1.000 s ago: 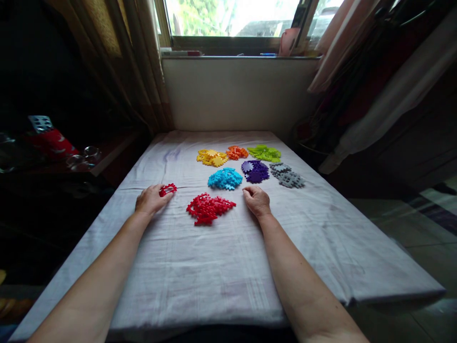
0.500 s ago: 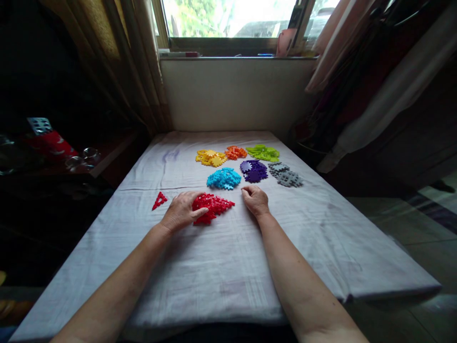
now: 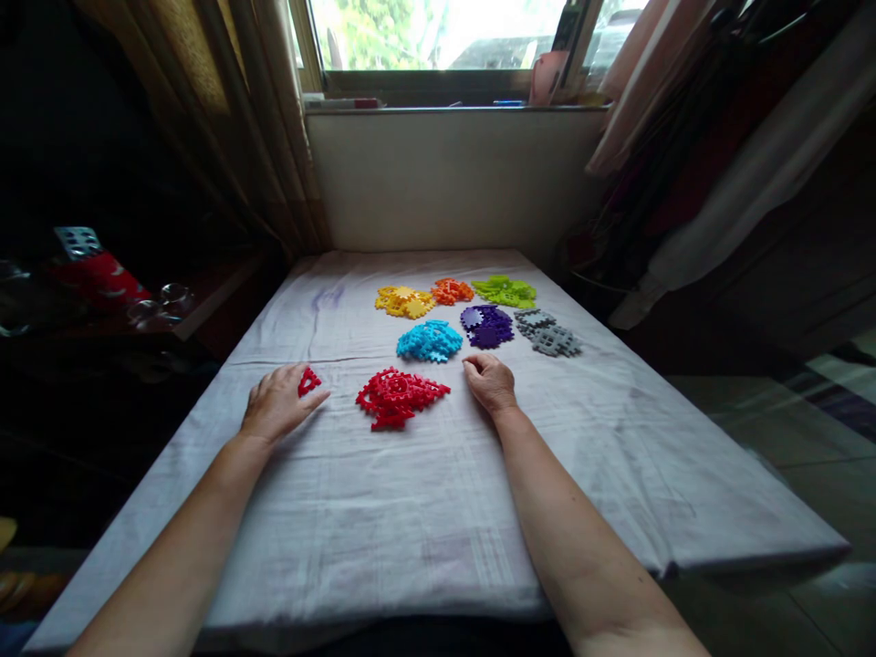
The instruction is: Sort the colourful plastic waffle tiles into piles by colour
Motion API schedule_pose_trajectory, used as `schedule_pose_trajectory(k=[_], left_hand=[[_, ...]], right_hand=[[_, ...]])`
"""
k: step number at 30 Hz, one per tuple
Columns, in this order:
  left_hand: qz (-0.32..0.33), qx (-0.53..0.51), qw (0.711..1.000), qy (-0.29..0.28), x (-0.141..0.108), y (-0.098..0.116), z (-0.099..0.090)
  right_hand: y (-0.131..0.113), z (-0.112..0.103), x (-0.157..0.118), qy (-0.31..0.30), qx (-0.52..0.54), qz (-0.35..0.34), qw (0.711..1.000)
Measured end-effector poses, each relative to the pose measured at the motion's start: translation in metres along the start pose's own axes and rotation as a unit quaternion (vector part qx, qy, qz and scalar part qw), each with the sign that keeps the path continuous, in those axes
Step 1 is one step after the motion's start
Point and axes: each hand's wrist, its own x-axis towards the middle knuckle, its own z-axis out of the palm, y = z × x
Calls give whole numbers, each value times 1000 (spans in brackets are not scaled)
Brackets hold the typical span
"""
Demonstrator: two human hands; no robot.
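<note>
My left hand (image 3: 279,402) is at the left of the table, thumb and fingers apart around a single red triangular toothed piece (image 3: 310,380), partly hidden behind the hand; whether they touch it I cannot tell. To the right lies a heap of red toothed plastic pieces (image 3: 401,398), apart from both hands. My right hand (image 3: 491,383) rests on the cloth right of that heap, fingers curled in; what they hold, if anything, is hidden. Just beyond it are a light blue heap (image 3: 430,341) and a purple heap (image 3: 486,327).
Farther back on the white cloth-covered table (image 3: 383,529) lie yellow (image 3: 403,302), orange (image 3: 453,292), lime green (image 3: 505,291) and grey (image 3: 547,334) heaps of similar pieces. A wall with a window stands behind the table. A dark side surface holds glassware at the left.
My left hand has moved left from the red heap to the lone red triangle, uncovering the heap's left side. My right hand has stayed in place.
</note>
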Motion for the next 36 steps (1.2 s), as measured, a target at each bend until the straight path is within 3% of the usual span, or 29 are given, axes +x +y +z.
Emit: schedule_pose_trajectory(k=[5,9,13,19,23,28,31,36], left_hand=[[-37,0,999,-8,-4,-13,7],[-49,-34,998,24,-3,-10,8],[-60,-130,989,29,-5,2,4],[80,-228,968,63,-11,57,-2],[174,-239,954,55,-13,86,9],[202,-193,960,20,-20,82,40],[212,-171,962,-2,-24,74,55],[225,-170,959,-11,-21,76,62]], right_hand=[[-1,0,0,-7,-8,1,1000],[-1,0,0,-4,-6,5,1000],[0,1,0,2,-1,-5,1000],[-2,1,0,1,4,-5,1000],[-11,-6,-6,-47,35,-23,998],[-35,-18,-37,-137,1,-139,981],[-53,-20,-57,-179,-75,-138,971],[-76,-10,-66,-189,-111,-166,961]])
